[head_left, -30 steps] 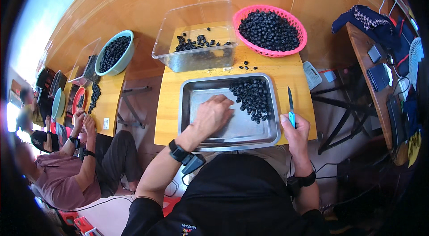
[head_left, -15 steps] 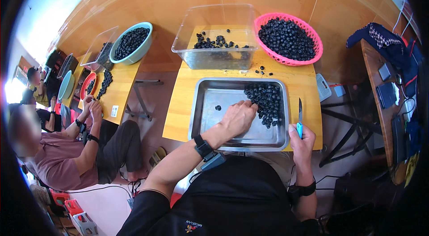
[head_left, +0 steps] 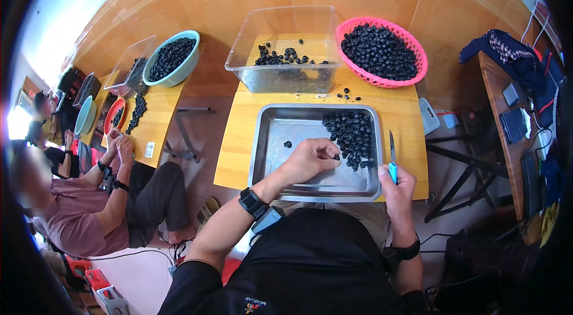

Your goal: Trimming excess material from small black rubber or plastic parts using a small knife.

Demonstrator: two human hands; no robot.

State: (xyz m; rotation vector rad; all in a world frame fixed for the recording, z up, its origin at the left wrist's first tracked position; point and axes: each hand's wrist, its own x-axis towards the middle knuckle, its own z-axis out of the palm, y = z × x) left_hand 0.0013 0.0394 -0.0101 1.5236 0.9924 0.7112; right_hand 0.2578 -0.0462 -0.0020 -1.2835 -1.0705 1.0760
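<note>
A shallow metal tray [head_left: 271, 181] sits on the yellow wooden table in front of me. Many small black round fruits [head_left: 352, 136] are heaped in its right part, and a single one [head_left: 287, 144] lies apart toward the left. Over the middle of the tray, my left hand [head_left: 310, 161] pinches one small black fruit [head_left: 336, 157] between thumb and fingertips. My right hand [head_left: 399, 187] is closed around the blue handle of a small knife [head_left: 392, 151] at the tray's right edge. The blade points up and away from me.
Behind the tray stand a clear plastic bin [head_left: 239, 68] holding some black pieces and a pink basket [head_left: 423, 67] full of fruit. A few pieces [head_left: 347, 96] lie between them and the tray. At left, a person [head_left: 89, 207] works at another table with a green basin [head_left: 194, 59].
My left hand has drawn back from the heap toward me and turned, now with one black fruit in its fingertips. The knife in my right hand has hardly moved.
</note>
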